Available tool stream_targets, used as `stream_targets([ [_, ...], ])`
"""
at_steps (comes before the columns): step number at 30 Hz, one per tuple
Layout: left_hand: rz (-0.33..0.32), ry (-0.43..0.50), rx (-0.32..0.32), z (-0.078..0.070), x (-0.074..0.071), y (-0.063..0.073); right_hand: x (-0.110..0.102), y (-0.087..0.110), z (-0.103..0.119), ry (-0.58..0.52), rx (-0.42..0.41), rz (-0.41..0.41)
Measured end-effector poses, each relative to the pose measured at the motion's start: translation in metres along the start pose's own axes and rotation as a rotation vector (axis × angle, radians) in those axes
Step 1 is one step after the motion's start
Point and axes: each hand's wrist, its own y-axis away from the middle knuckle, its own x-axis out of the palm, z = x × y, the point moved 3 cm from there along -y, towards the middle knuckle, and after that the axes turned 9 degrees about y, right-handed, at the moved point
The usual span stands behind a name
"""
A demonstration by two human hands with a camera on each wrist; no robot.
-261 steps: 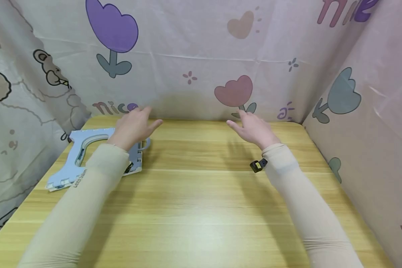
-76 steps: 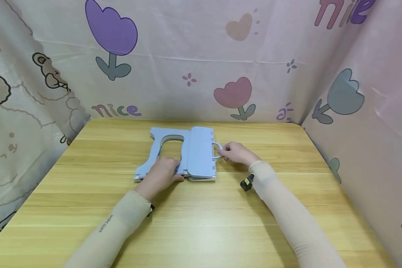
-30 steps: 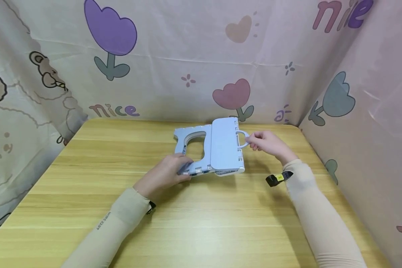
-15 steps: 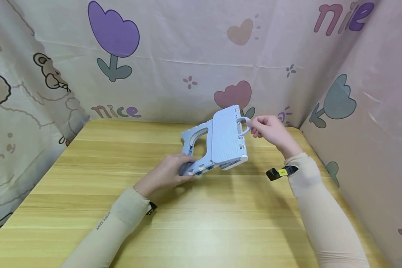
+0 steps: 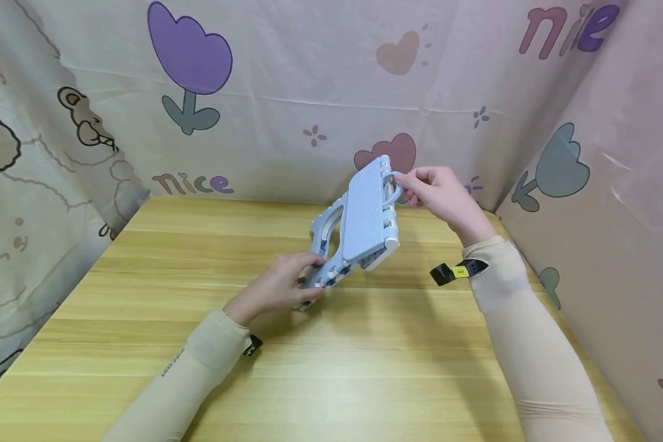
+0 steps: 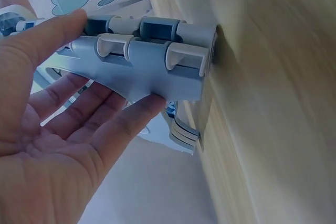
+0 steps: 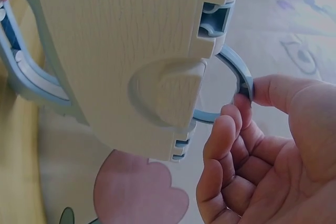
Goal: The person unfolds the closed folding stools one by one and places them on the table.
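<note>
A light blue folding step stool (image 5: 367, 202), folded flat, stands tilted above the table in the head view, its top panel raised toward the upper right. Its leg end is low and touches or nearly touches the table. My left hand (image 5: 279, 282) grips this lower end, thumb and fingers on opposite faces in the left wrist view, beside the hinged edge (image 6: 142, 61). With thumb and fingertips, my right hand (image 5: 444, 193) pinches the small loop handle (image 7: 239, 69) on the top edge. In the right wrist view, the pale underside (image 7: 121, 40) fills much of the frame.
The wood-grain table (image 5: 331, 368) spreads under both arms. A printed curtain (image 5: 282, 73) hangs close behind the table's back edge, and more of it lines both sides. Black straps with small devices (image 5: 447, 274) sit on the wrists.
Earlier the stool lay flat at the left, then mid-table, with both hands on it. Since then it has shifted right and its handle end has been lifted, the right hand rising with it.
</note>
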Motion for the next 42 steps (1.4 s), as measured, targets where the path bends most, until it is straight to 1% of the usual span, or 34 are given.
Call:
stream_targets([
  [3, 0.001, 0.03, -0.002, 0.0, 0.001, 0.0, 0.001, -0.002, 0.007, 0.002, 0.0, -0.006],
  [10, 0.025, 0.166, -0.053, 0.0, 0.005, -0.001, 0.003, -0.007, 0.026, 0.037, -0.026, -0.02],
  [16, 0.035, 0.235, -0.059, -0.001, 0.009, -0.002, 0.009, -0.012, 0.041, 0.036, -0.034, -0.011],
  [19, 0.035, 0.245, -0.054, -0.002, 0.011, -0.003, 0.013, -0.016, 0.048, 0.028, -0.051, -0.008],
  [23, 0.029, 0.256, -0.063, -0.001, 0.013, -0.003, 0.019, -0.021, 0.055, 0.011, -0.077, -0.006],
  [26, 0.029, 0.296, -0.076, 0.0, 0.014, -0.003, 0.024, -0.025, 0.061, -0.003, -0.097, -0.007],
  [30, 0.022, 0.35, -0.065, 0.002, 0.016, -0.003, 0.031, -0.027, 0.07, -0.022, -0.129, -0.01],
  [36, -0.002, 0.427, -0.055, 0.002, 0.017, -0.004, 0.04, -0.03, 0.078, -0.008, -0.162, -0.025],
  [42, -0.022, 0.429, -0.071, 0.002, 0.018, -0.003, 0.044, -0.032, 0.08, -0.034, -0.178, -0.013],
])
